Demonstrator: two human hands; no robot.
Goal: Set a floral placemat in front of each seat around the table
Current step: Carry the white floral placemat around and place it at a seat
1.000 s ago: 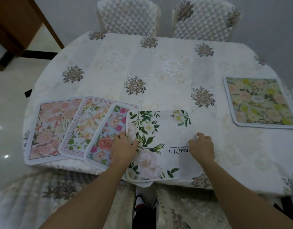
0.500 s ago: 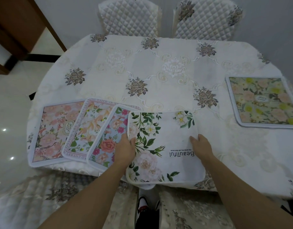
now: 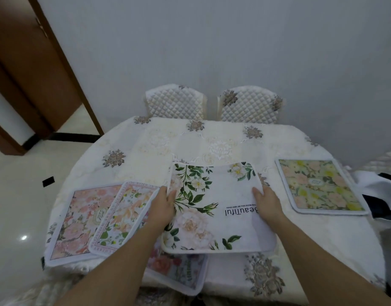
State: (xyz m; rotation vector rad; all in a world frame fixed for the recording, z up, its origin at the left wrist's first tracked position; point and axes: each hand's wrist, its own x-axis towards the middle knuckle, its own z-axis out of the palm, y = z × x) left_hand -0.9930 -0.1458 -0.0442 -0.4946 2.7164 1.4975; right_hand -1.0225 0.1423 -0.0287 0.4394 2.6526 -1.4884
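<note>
I hold the white mat (image 3: 214, 208) by both side edges. My left hand (image 3: 162, 208) grips its 9 o'clock edge and my right hand (image 3: 267, 202) its 3 o'clock edge. Each thumb lies on top of the mat, and the fingers curl under it, out of sight. The mat sits over the table (image 3: 190, 142) between the centre and my 6 o'clock rim. Its green leaves and pale blooms face up, and its printed word reads upside down to me. I cannot tell whether it is clear of the cloth (image 3: 221, 149) or resting on it.

The mat's near edge overlaps the rose mat (image 3: 179, 270), which lies at 6 o'clock with a corner past the rim. At about 8 o'clock the peach mat (image 3: 121, 215) lies partly on the pink mat (image 3: 77, 221), and my left wrist crosses its near corner. The yellow mat (image 3: 318, 186) lies flat at 3 o'clock, well apart from the others.

Two quilted chairs (image 3: 174, 102) stand side by side at 12 o'clock against the grey wall (image 3: 212, 40) (the right one has flower patches on its back). A brown door (image 3: 35, 62) stands at 10 o'clock, beyond the glossy floor (image 3: 18, 195).
</note>
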